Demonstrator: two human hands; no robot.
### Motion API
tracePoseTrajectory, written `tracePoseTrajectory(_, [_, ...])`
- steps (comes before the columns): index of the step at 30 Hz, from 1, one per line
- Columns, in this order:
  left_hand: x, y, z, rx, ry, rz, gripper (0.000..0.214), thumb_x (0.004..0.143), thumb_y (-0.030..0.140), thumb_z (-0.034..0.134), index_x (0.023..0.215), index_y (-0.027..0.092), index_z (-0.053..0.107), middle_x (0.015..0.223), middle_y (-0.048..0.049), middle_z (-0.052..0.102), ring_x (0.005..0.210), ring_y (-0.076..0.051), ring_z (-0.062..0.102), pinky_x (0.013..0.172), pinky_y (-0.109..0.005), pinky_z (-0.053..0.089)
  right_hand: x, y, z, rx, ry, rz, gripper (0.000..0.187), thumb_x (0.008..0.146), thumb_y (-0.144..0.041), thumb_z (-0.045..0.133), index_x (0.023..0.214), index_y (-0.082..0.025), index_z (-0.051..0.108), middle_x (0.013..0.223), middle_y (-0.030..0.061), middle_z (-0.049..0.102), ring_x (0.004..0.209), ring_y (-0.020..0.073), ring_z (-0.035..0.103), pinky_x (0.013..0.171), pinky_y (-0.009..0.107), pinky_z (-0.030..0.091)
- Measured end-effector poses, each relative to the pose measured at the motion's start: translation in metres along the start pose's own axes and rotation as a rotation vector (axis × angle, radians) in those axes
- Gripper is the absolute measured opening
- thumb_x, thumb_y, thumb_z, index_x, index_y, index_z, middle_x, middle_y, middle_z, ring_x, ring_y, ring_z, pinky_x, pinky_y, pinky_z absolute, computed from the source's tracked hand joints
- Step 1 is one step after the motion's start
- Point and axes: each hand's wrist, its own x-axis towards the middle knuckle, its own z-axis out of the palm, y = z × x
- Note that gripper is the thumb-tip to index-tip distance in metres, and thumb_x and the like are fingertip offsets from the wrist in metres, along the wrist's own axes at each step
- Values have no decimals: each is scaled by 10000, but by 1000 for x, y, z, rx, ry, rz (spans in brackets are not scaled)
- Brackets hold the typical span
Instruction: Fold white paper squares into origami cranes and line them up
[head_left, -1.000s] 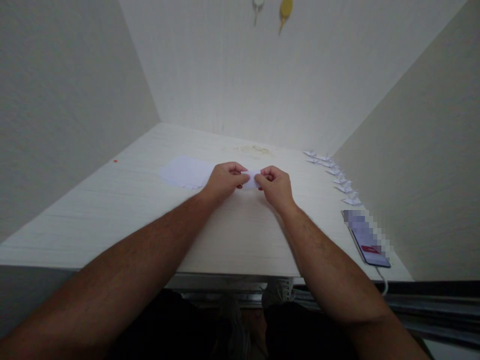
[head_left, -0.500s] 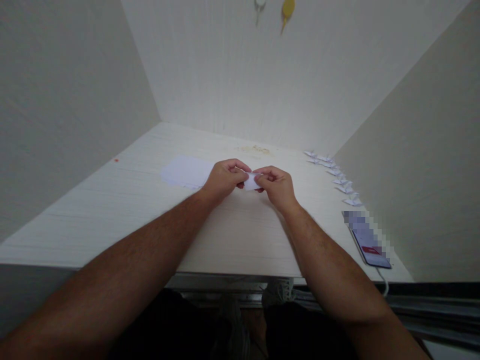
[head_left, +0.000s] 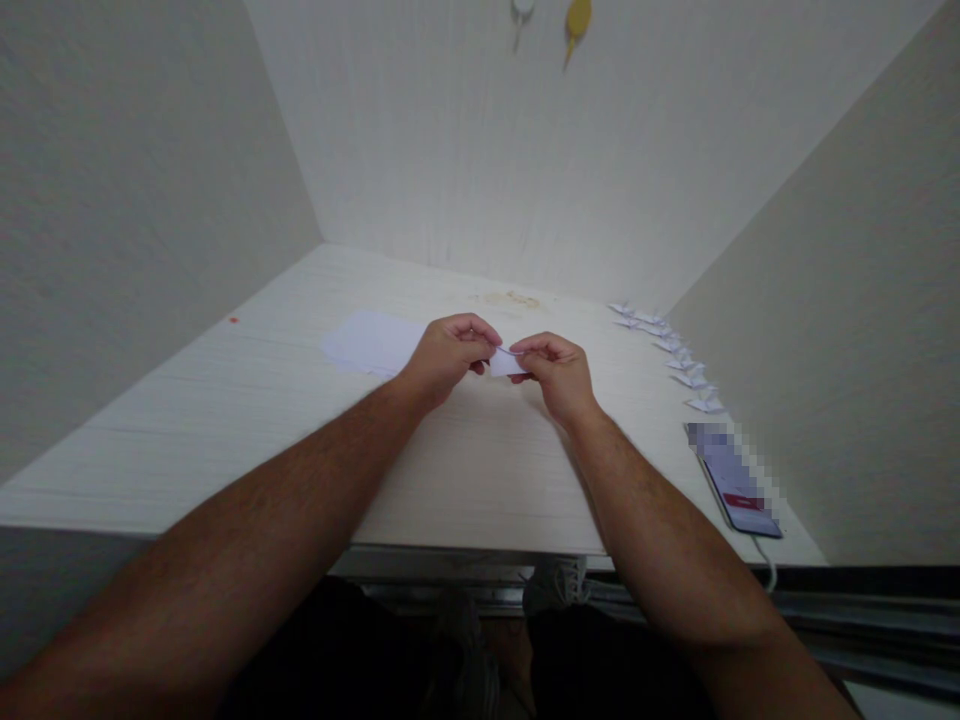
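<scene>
A small folded piece of white paper [head_left: 507, 363] is held just above the table between my two hands. My left hand [head_left: 456, 352] pinches its left edge between thumb and fingers. On the other side, my right hand [head_left: 553, 366] grips the right part, its thumb over the front face. The upper edge of the paper bows slightly between the fingertips. Its finer folds are too small to make out, and parts of it are hidden behind my fingers.
Beside my left wrist lie white paper sheets [head_left: 367, 340]. Several folded paper cranes [head_left: 688, 381] line the right side, with a phone [head_left: 739, 485] and its cable nearer the front edge. Walls enclose the table [head_left: 480, 480] at the back and sides. Two hooks hang on the back wall.
My fingertips have moved slightly apart along the paper's top edge. The paper has tipped a little and now shows as a flatter strip with a curved edge.
</scene>
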Motion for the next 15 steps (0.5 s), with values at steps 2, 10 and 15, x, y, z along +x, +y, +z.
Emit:
tracePoseTrajectory(2, [0, 1, 0, -5, -5, -22, 86, 607, 118, 664, 676, 166, 683, 581, 6, 612, 494, -94, 523, 493, -237, 407, 0, 1, -1, 9, 0, 20, 118, 663, -284, 686, 768, -232, 702, 666, -29, 658, 608, 136, 624, 593, 313, 587])
tracePoseTrajectory(10, [2, -1, 1, -61, 14, -57, 94, 574, 95, 656, 644, 152, 683, 543, 0, 603, 463, -96, 514, 479, -243, 397, 0, 2, 0, 128, -7, 60, 84, 644, -220, 657, 723, -213, 685, 646, -25, 661, 576, 141, 647, 557, 302, 598])
tracePoseTrajectory(15, [1, -1, 1, -74, 29, -73, 76, 590, 148, 694, 657, 150, 659, 551, 3, 599, 485, -109, 534, 467, -242, 396, -3, 0, 5, 117, -17, 55, 80, 658, -253, 658, 712, -203, 688, 617, -23, 671, 536, 133, 655, 558, 292, 595])
